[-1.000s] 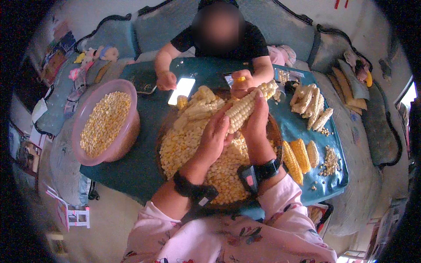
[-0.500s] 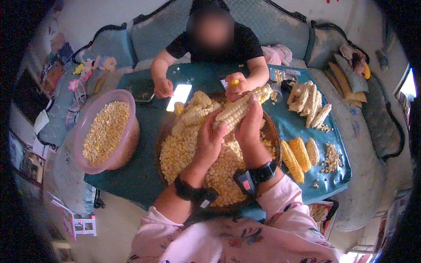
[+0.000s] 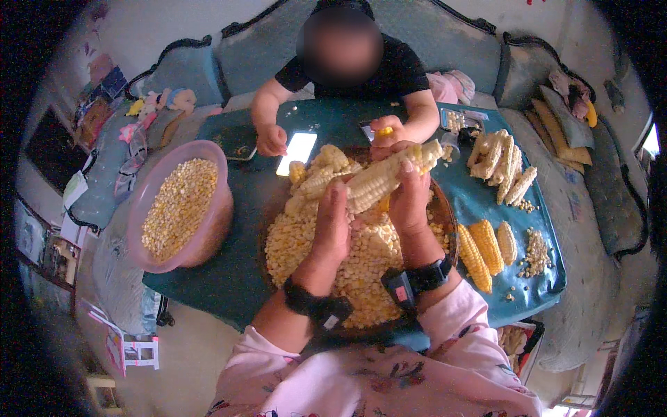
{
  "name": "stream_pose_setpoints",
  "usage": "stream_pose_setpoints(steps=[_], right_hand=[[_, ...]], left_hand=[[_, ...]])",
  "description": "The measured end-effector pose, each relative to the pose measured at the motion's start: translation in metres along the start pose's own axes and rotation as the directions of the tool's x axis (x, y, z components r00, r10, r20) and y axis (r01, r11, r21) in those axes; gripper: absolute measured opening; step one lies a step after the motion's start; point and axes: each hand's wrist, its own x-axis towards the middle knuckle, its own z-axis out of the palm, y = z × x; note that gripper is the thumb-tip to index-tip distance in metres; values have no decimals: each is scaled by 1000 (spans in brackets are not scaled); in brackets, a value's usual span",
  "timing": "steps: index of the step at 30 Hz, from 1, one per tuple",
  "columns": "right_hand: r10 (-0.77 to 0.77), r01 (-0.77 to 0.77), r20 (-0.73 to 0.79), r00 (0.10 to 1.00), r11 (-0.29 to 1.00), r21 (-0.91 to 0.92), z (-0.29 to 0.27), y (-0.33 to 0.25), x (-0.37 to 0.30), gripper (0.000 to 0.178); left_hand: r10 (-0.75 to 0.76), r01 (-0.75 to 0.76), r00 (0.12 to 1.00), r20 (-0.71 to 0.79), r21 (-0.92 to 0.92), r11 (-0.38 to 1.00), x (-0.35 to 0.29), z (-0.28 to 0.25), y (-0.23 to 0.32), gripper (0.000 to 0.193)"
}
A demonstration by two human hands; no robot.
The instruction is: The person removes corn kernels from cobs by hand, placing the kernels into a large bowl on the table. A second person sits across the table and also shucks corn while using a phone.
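Note:
My left hand (image 3: 333, 221) and my right hand (image 3: 410, 201) are both closed on a pale ear of corn (image 3: 376, 186), raised over a round basket (image 3: 455, 240). The left grips its lower, near end, where rows of kernels show. Higher up, my right thumb presses the ear's side near the far end, which looks partly stripped. Loose white and yellow corn kernels (image 3: 365, 281) fill the basket beneath. Several pale cobs (image 3: 326, 170) lie heaped at its far left. Both wrists wear dark bands.
A pink tub (image 3: 221, 215) of kernels stands left. Right of the basket lie yellow ears (image 3: 474, 258), stripped cobs (image 3: 497, 156) and a small kernel pile (image 3: 536, 254) on the green tablecloth (image 3: 208, 299). Opposite, a person (image 3: 368, 69) holds something yellow, beside a lit phone (image 3: 297, 153).
The whole scene has shifted slightly right in view. Both hands keep hold of the ear, which now lies a little flatter; my right thumb has slid slightly along it.

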Motion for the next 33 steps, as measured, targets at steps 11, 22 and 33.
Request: stream_pose_setpoints(steps=[11, 22, 33], right_hand=[[193, -142, -36, 980, 823, 550, 9, -5, 2, 31], [228, -170, -36, 973, 813, 557, 10, -6, 0, 32], [308, -210, -85, 947, 801, 561, 18, -13, 0, 31]], left_hand=[[-162, 161, 987, -19, -17, 987, -7, 7, 14, 35], [127, -113, 992, -17, 345, 932, -1, -1, -2, 36], [169, -157, 986, -4, 358, 921, -9, 11, 2, 28]])
